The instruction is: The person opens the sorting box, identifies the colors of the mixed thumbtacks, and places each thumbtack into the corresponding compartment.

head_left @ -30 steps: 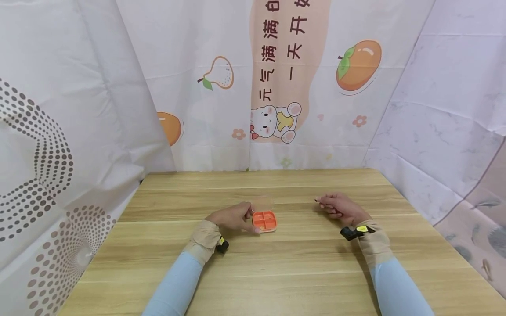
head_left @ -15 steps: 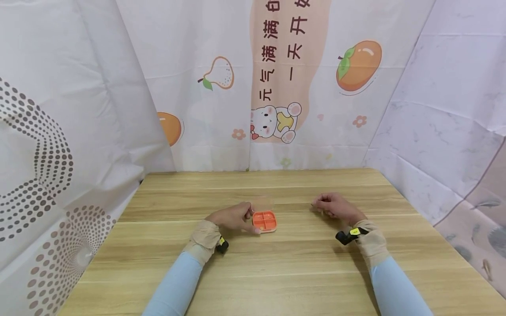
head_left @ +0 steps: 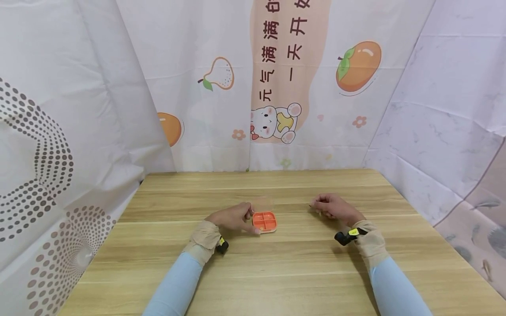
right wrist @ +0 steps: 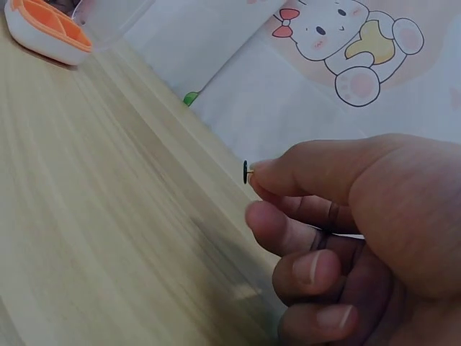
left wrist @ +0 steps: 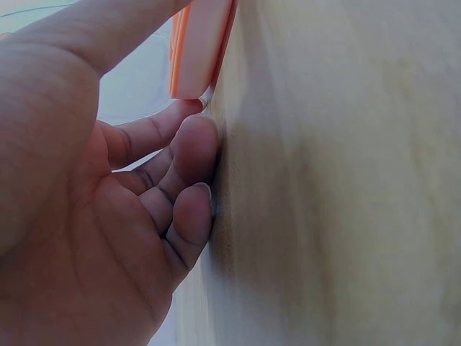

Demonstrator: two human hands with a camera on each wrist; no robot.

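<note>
A small orange-and-white pill box (head_left: 265, 222) with four-part dividers lies on the table, its clear lid (head_left: 262, 203) swung back. My left hand (head_left: 234, 217) holds it from the left, thumb at the front edge and a fingertip at the rear corner. In the left wrist view only the box's end (left wrist: 200, 54) shows above the curled fingers (left wrist: 193, 155). Something tiny and yellowish sits in the front left compartment. Over the table to the right, my right hand (head_left: 334, 208) pinches a tiny dark disc on a gold pin (right wrist: 245, 172) between thumb and forefinger.
The wood-grain table (head_left: 253, 272) reaches back to a printed white curtain (head_left: 221, 127). More cloth hangs on the left (head_left: 103, 131) and on the right (head_left: 427, 109). A black wrist camera (head_left: 345, 237) sits under the right wrist, close above the table.
My right hand has moved slightly left toward the pill box and turned a little, with the disc still pinched. The left hand and the pill box have stayed in place.
</note>
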